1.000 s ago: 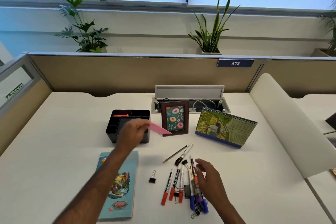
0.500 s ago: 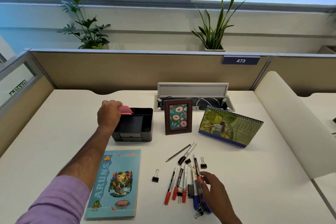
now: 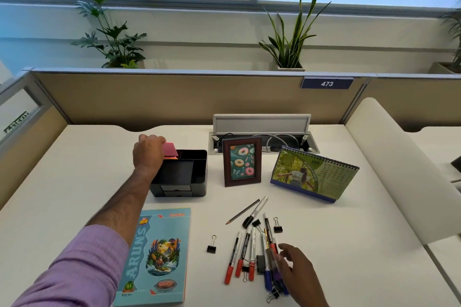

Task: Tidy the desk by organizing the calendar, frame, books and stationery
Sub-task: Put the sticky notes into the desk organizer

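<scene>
My left hand [image 3: 147, 151] grips a pink sticky-note pad [image 3: 170, 150] at the back left corner of the black desk organizer [image 3: 185, 178]. My right hand [image 3: 296, 270] rests on a loose pile of markers and pens [image 3: 254, 254] near the front of the desk, fingers spread over the right-hand ones. A pencil [image 3: 242, 211] and several black binder clips [image 3: 211, 247] lie around the pile. The brown picture frame [image 3: 242, 161] stands mid-desk and the green desk calendar [image 3: 313, 173] to its right. A blue book [image 3: 156, 257] lies flat at the front left.
A cable box with a raised lid [image 3: 262, 123] sits behind the frame. Tan partition walls [image 3: 174, 97] bound the desk at the back and left. A white rolled divider [image 3: 399, 169] slants along the right. Potted plants [image 3: 290, 40] stand on the ledge behind.
My left hand carried the pink pad from in front of the frame leftward to the organizer's back left corner. My right hand slid slightly right and down over the pens.
</scene>
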`<state>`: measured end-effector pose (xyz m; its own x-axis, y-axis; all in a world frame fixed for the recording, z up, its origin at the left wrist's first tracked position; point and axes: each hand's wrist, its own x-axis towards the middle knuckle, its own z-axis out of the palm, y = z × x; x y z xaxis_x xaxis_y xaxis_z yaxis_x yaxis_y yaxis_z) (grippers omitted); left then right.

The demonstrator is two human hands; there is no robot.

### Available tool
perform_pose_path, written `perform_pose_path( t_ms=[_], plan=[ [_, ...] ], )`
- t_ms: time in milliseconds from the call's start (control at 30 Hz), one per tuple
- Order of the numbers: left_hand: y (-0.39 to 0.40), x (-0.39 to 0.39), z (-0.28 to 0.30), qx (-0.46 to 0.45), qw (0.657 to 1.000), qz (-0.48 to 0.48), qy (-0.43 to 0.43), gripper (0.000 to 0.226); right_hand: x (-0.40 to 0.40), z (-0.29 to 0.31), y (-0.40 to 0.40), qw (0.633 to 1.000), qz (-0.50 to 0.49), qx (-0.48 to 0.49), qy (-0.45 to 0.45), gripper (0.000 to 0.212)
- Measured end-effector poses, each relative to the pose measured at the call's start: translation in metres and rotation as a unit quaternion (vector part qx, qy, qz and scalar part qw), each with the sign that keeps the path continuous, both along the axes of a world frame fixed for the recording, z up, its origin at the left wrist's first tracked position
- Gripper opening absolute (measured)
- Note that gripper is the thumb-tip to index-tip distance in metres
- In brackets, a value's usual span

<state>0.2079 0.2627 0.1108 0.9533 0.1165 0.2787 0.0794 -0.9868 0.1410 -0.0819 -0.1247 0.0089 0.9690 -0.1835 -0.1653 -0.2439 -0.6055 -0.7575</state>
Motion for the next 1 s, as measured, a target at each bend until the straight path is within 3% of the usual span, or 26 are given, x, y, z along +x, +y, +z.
perform_pose_path(
  t_ms=[167,300,500,667,767,867,1000],
  plan=[
    [0.004,-0.007,-0.020,0.020,0.998,0.010,0.055,0.029,-0.004,-0.004,0.000,1.000,0.001,-0.014,0.013,0.062],
    [0.003,-0.014,-0.028,0.022,0.995,0.004,0.098,0.025,-0.007,-0.002,0.004,0.999,0.019,-0.028,0.030,0.014],
    [0.007,-0.016,-0.033,0.021,0.988,-0.006,0.154,0.033,-0.008,-0.007,0.005,0.998,0.001,-0.047,0.041,0.024],
    [0.008,-0.023,-0.038,-0.010,0.990,-0.027,0.136,0.038,-0.009,-0.008,0.006,0.997,0.003,-0.056,0.049,0.023],
    [0.004,-0.038,-0.045,-0.071,0.993,-0.025,0.087,0.047,-0.013,-0.008,0.008,0.995,-0.001,-0.075,0.062,0.018],
    [-0.010,-0.071,-0.048,-0.138,0.989,-0.034,0.043,0.051,-0.019,-0.010,0.008,0.992,0.007,-0.109,0.071,0.027],
    [-0.037,-0.128,-0.065,-0.203,0.977,-0.046,0.047,0.057,-0.025,-0.013,0.006,0.989,0.006,-0.131,0.072,0.026]
  ],
)
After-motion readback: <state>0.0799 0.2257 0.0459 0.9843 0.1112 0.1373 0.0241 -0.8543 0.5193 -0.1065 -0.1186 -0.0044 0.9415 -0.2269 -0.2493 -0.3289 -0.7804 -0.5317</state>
